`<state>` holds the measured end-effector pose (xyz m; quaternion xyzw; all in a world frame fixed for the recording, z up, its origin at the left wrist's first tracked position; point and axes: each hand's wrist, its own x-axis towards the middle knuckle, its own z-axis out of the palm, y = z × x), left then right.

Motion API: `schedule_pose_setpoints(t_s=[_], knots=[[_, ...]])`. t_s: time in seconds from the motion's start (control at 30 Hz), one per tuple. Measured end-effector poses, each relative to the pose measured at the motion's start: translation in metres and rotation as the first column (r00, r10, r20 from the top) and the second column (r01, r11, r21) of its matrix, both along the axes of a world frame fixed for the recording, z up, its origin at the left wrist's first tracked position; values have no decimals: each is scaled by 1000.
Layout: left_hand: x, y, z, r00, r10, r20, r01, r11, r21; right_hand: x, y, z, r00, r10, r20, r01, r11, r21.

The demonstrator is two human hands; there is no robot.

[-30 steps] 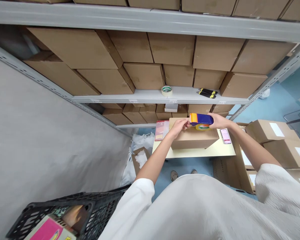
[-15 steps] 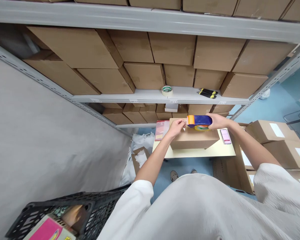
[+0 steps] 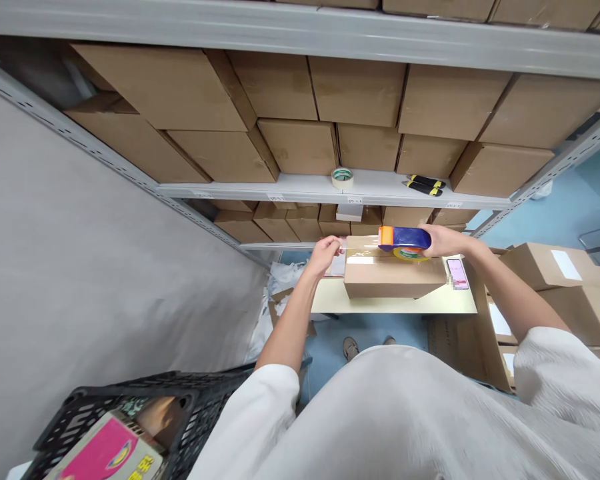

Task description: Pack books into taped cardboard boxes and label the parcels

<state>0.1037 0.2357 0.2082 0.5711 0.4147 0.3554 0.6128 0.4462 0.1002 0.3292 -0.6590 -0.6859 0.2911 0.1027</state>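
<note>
Indoors, a carton (image 3: 395,275) sits on a cream table (image 3: 330,297) near shelving (image 3: 315,196).

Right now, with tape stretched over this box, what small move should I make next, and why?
Probably lower your left hand and press the end of the clear tape against the box's left side: that hand holds it just past the edge, while your right hand grips the dispenser above the top.

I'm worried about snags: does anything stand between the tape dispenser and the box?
Nothing visible stands between the dispenser and the box. Clear tape runs left from the dispenser. The phone lies beside the box on the table.
</note>
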Motion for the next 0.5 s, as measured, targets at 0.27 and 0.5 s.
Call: schedule_pose_setpoints(t_s=[0.27,0.5], knots=[[-12,-8,-22,1000,8,4,-8,999,-51,-9,-4,13,999,-4,40,4,1000,9],[-20,-9,-40,999,-27,26,29,998,-59,-11,2,16,996,9,87,-5,999,-46]])
